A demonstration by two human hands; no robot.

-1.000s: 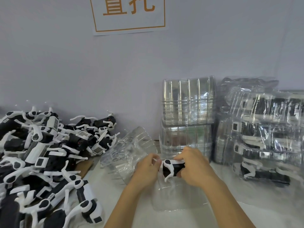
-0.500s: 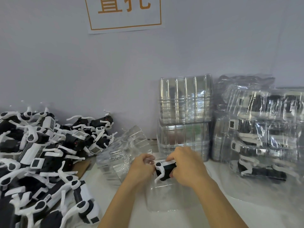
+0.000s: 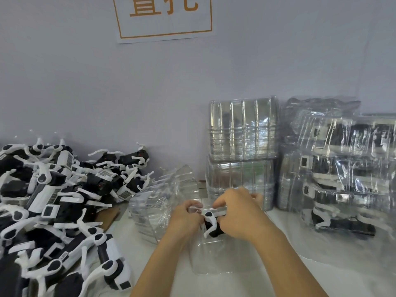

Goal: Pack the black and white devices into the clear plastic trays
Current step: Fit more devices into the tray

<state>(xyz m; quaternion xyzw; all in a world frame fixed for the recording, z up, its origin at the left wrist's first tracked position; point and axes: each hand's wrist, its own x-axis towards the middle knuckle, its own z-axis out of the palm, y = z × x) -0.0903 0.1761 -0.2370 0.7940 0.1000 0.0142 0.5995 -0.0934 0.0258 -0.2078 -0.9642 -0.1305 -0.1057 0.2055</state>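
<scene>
Gripped from both sides by left hand (image 3: 186,217) and right hand (image 3: 237,213): one black and white device (image 3: 212,224). Long axis running near-to-far, white arm leftward, above a clear plastic tray (image 3: 211,257) near the white worktop's (image 3: 353,275) front edge.

Soft even light, glare on the stacked clear trays (image 3: 242,129), wide-angle bending and blur toward edges.

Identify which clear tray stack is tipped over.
The loose stack of trays left of the hands, leaning on its side; the two stacks against the wall sit squarely.
</scene>
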